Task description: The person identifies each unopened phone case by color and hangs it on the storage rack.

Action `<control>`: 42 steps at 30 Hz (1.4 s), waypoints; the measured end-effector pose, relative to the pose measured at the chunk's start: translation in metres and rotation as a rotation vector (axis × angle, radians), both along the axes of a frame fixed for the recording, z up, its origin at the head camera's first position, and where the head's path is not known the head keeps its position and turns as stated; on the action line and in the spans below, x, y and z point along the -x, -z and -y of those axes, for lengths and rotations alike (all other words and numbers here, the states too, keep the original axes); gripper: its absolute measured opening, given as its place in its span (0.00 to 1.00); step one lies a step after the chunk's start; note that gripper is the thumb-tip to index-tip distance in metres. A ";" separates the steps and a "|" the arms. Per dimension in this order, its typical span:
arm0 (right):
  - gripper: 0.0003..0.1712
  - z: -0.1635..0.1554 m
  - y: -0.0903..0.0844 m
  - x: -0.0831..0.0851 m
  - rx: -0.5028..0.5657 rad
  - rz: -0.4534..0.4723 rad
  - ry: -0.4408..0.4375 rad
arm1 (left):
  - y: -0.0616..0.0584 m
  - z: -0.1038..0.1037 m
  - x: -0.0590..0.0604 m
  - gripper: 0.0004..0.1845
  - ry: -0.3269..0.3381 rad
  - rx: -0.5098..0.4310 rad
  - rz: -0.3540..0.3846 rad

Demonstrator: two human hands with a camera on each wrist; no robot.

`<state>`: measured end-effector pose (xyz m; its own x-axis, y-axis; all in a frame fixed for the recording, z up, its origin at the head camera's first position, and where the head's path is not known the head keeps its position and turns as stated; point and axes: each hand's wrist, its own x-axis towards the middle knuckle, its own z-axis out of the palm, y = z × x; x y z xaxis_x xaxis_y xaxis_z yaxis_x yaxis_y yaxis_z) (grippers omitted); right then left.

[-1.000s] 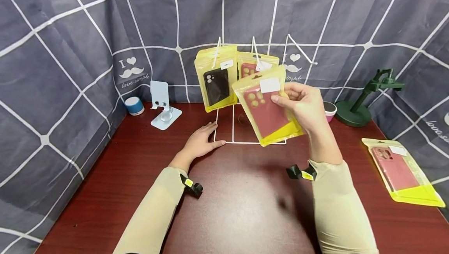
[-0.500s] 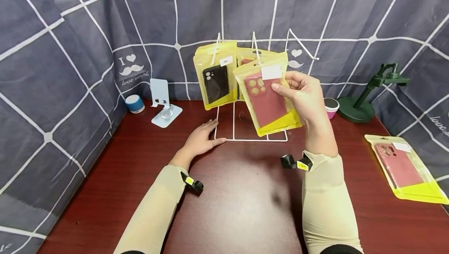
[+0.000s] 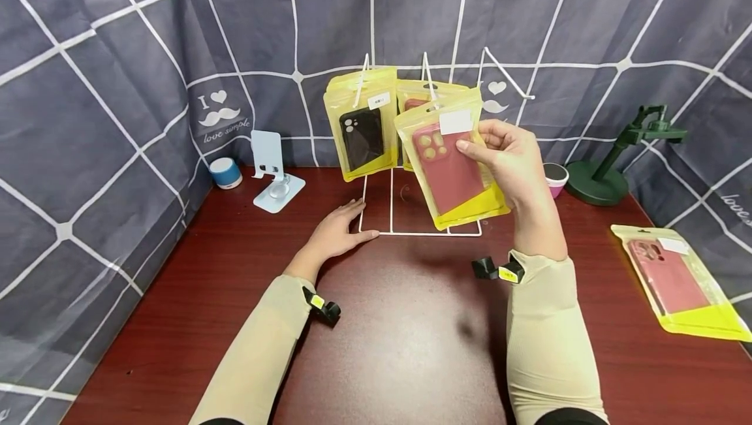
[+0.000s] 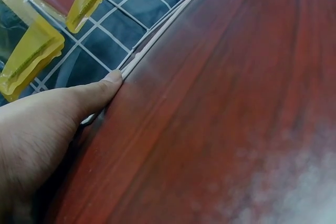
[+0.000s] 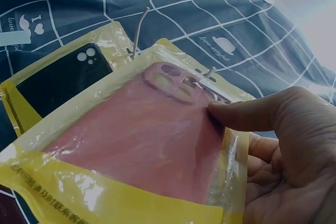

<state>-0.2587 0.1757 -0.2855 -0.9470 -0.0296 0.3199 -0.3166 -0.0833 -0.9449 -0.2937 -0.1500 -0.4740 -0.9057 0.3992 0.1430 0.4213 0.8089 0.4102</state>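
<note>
My right hand (image 3: 514, 162) pinches the right edge of a yellow bag holding a pink phone case (image 3: 451, 173), thumb in front and fingers behind. The bag's hang hole is right at the tip of the middle hook (image 3: 431, 79) of a white wire rack (image 3: 423, 234). Behind it, another bagged pink case (image 3: 414, 102) hangs on that hook, mostly hidden. Bags with a black phone case (image 3: 363, 141) in front hang from the left hook. My left hand (image 3: 336, 232) rests on the table at the rack's lower left corner, its thumb (image 4: 105, 90) on the base wire.
A bagged pink phone case (image 3: 670, 275) lies at the right. The right hook (image 3: 508, 76) carries no bag. Along the back stand a blue speaker (image 3: 226, 173), a light blue phone stand (image 3: 275, 173), a pink-and-white speaker (image 3: 555, 178) and a green stand (image 3: 605, 170).
The right hand has raised the bagged pink case slightly, bringing its hang hole to the middle hook's tip. The left hand stays at the rack's base.
</note>
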 end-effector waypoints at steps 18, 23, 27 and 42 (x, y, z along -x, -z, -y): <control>0.14 0.004 0.010 0.008 0.010 0.006 0.019 | -0.001 -0.001 -0.001 0.48 0.016 -0.018 0.001; 0.14 0.005 0.011 0.008 0.007 0.010 0.017 | -0.001 -0.001 -0.002 0.47 0.025 -0.017 -0.008; 0.14 0.006 0.012 0.010 -0.003 0.018 0.026 | -0.001 -0.001 -0.001 0.47 0.029 -0.009 -0.024; 0.11 0.009 0.021 0.017 -0.013 0.014 0.036 | 0.000 0.001 0.000 0.47 0.034 -0.017 -0.016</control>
<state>-0.2756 0.1664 -0.3063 -0.9519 0.0007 0.3065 -0.3060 -0.0592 -0.9502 -0.2940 -0.1512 -0.4739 -0.8893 0.4268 0.1646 0.4548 0.7873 0.4163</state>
